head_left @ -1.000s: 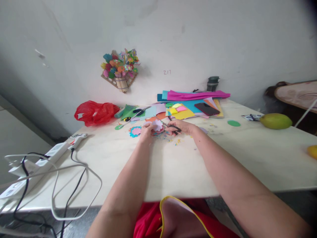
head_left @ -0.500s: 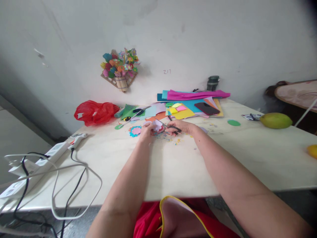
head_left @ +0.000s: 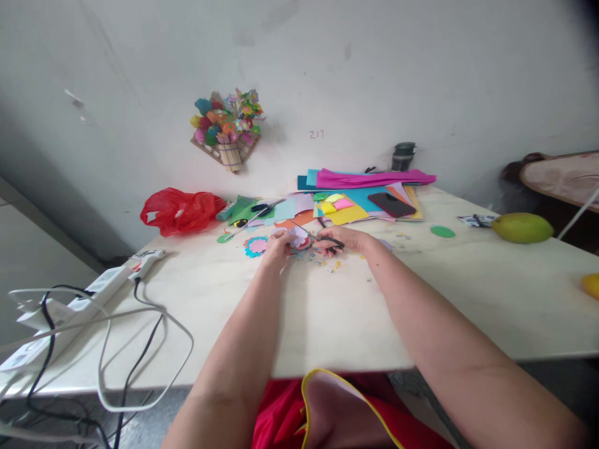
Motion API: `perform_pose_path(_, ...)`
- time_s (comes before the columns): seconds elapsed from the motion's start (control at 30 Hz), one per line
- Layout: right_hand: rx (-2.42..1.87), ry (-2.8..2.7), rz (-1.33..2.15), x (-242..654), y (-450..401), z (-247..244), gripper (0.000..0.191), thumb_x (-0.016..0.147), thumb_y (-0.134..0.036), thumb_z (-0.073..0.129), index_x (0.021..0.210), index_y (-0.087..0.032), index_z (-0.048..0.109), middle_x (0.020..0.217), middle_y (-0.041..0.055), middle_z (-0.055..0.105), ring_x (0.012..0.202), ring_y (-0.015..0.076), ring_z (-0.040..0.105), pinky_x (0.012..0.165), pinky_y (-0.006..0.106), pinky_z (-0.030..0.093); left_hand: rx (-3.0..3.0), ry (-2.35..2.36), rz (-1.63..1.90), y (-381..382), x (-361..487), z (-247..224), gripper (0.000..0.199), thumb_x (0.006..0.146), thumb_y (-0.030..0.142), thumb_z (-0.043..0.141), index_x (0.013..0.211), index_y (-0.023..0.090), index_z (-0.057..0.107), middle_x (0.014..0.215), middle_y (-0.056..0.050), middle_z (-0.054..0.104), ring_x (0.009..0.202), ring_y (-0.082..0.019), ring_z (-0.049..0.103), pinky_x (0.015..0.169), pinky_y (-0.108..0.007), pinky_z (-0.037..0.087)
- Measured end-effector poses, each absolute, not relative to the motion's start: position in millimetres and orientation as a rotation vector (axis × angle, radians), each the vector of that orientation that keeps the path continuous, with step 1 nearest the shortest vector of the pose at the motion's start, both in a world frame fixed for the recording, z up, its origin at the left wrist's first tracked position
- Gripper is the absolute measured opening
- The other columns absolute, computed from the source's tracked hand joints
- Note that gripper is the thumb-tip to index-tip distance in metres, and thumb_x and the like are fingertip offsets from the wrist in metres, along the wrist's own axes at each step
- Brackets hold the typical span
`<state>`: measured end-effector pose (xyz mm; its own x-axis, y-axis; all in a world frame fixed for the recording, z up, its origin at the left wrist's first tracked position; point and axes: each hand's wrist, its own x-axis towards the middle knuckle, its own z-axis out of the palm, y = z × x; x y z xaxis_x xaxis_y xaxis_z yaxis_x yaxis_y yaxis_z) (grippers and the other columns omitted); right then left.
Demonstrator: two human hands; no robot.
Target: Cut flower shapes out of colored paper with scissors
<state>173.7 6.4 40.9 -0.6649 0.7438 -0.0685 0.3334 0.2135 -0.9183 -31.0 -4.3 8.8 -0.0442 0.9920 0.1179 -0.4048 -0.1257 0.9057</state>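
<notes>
Pinched in my left hand is a small pale lilac paper piece with a wavy edge. My right hand is closed round the black handles of a pair of scissors, whose blades point left at the lilac paper. Under and beside the paper a red and pink shape shows in part. A blue and pink paper flower lies just left of my left hand. Small paper scraps are scattered below the hands.
Coloured sheets, a phone and a second pair of scissors lie behind the hands. A red bag sits left; a power strip with cables lies front left. A green-yellow fruit is at right.
The lilac paper has turned slightly in my left hand and sits a little lower against the scissor blades. Both hands have stayed in nearly the same place.
</notes>
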Motion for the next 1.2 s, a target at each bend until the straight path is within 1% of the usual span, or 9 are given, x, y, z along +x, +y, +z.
perform_pose_path(0.2,-0.993,-2.111,1.438,174.3,6.0,40.2,0.031,0.074,-0.043,0.074,0.071,-0.014,0.061,0.058,0.0007,0.064,0.042,0.0060,0.050,0.038,0.018,0.030,0.961,0.855,1.476,-2.5,-31.7,8.1,0.029,0.054,0.006,0.070,0.048,0.019,0.045,0.047,0.004,0.041,0.047,-0.009,0.039,0.051,-0.026,0.031)
perform_pose_path(0.33,-0.999,-2.093,1.460,174.0,5.1,41.6,0.030,0.073,-0.042,0.075,0.070,-0.015,0.062,0.057,0.0007,0.064,0.042,0.0067,0.050,0.037,0.018,0.030,0.977,0.848,1.482,-1.9,-32.3,7.3,0.029,0.052,0.008,0.072,0.048,0.019,0.045,0.048,0.003,0.041,0.049,-0.009,0.040,0.051,-0.027,0.031)
perform_pose_path(0.47,-0.991,-2.098,1.457,173.9,5.8,40.6,0.032,0.072,-0.043,0.076,0.070,-0.015,0.062,0.058,0.0013,0.064,0.043,0.0072,0.051,0.038,0.019,0.030,0.987,0.844,1.479,-1.9,-32.7,7.0,0.027,0.051,0.009,0.071,0.047,0.019,0.046,0.048,0.004,0.041,0.049,-0.009,0.039,0.051,-0.027,0.030)
perform_pose_path(0.63,-0.971,-2.083,1.480,175.5,8.6,37.0,0.033,0.073,-0.046,0.074,0.073,-0.015,0.063,0.059,0.0007,0.064,0.043,0.0071,0.051,0.038,0.019,0.028,0.986,0.861,1.475,-3.9,-31.5,9.2,0.032,0.055,0.007,0.070,0.048,0.019,0.042,0.048,0.004,0.039,0.048,-0.009,0.037,0.050,-0.026,0.029)
perform_pose_path(0.77,-0.994,-2.088,1.456,175.7,8.2,37.3,0.031,0.073,-0.043,0.075,0.075,-0.014,0.063,0.059,0.0000,0.063,0.043,0.0060,0.050,0.039,0.019,0.028,0.979,0.859,1.486,-5.5,-30.0,10.5,0.027,0.054,0.007,0.067,0.049,0.018,0.043,0.048,0.004,0.040,0.048,-0.008,0.038,0.049,-0.025,0.029)
perform_pose_path(0.9,-1.021,-2.081,1.445,174.4,6.0,39.0,0.030,0.073,-0.041,0.076,0.073,-0.014,0.063,0.057,-0.0004,0.061,0.042,0.0057,0.048,0.039,0.019,0.028,0.980,0.863,1.487,-6.1,-29.9,10.5,0.030,0.055,0.006,0.068,0.048,0.019,0.041,0.047,0.005,0.038,0.047,-0.008,0.037,0.049,-0.025,0.030)
perform_pose_path(1.0,-1.022,-2.066,1.460,173.7,5.1,39.5,0.029,0.071,-0.040,0.077,0.072,-0.014,0.063,0.057,-0.0011,0.061,0.043,0.0057,0.048,0.039,0.018,0.030,0.971,0.852,1.481,-6.4,-30.1,10.8,0.030,0.056,0.006,0.069,0.048,0.019,0.043,0.048,0.005,0.040,0.048,-0.008,0.039,0.051,-0.026,0.032)
perform_pose_path(1.2,-0.997,-2.022,1.509,172.4,3.9,40.4,0.026,0.068,-0.036,0.077,0.071,-0.014,0.064,0.060,-0.0012,0.062,0.047,0.0064,0.051,0.042,0.019,0.035,0.955,0.873,1.487,-5.1,-30.6,10.7,0.023,0.055,0.006,0.068,0.048,0.017,0.049,0.049,0.003,0.045,0.051,-0.010,0.042,0.054,-0.027,0.033)
